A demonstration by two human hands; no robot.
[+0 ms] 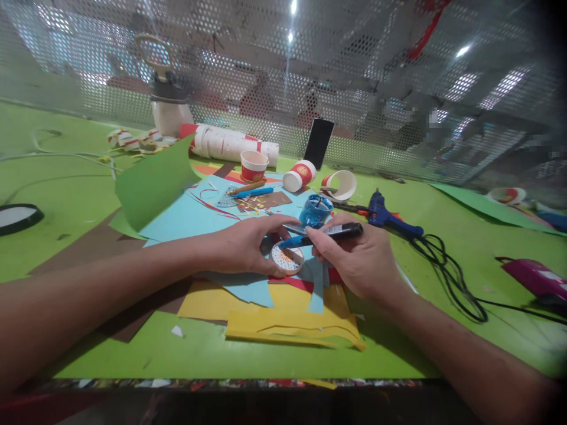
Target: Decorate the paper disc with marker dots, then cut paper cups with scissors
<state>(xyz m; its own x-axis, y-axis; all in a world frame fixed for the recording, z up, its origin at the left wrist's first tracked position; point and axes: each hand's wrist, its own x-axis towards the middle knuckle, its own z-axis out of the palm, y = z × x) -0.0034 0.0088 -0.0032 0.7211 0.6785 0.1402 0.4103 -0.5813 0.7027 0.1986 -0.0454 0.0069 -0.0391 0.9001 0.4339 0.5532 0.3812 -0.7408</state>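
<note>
My left hand [248, 245] curls its thumb and fingers around a small round white piece [283, 265], which has dark dots and an orange patch on its face. In my right hand [354, 257] is a marker [343, 231] with a black body, its blue-stained end pointing left, just over the round piece's upper edge. I cannot tell whether the tip touches. A thin silvery stick [292, 229] shows beside the marker, partly covered by my fingers. Just beyond my hands stands an open jar of blue paint [315, 211], smeared around its rim.
Coloured paper sheets [172, 221] lie under and around my hands. Paper cups [254, 165], stacked cups [234, 144] and a propped phone [319, 141] are farther back. To the right are a blue glue gun [390, 218], its black cord [447, 277] and a magenta tool [531, 277].
</note>
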